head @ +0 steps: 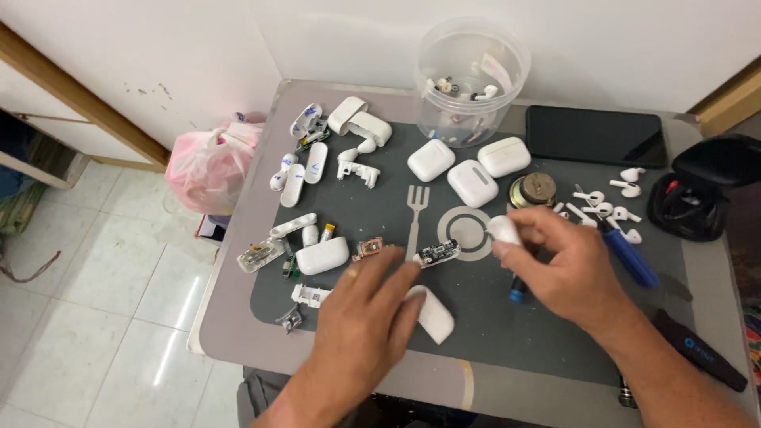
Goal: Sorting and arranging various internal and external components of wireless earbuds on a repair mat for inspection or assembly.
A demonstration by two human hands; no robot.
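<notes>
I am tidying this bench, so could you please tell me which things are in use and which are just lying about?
In use:
left hand on white shell
right hand pinching white piece
circuit board

Lying about:
closed cases
loose earbuds
plastic tub
phone
blue screwdriver
black pouch
pink bag

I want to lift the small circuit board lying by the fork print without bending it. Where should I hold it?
Pinch the circuit board by its two long edges, coming from above. It lies flat on the mat, narrow and elongated, with bare mat along both edges, so fingers fit there without pressing the components on top.
</notes>
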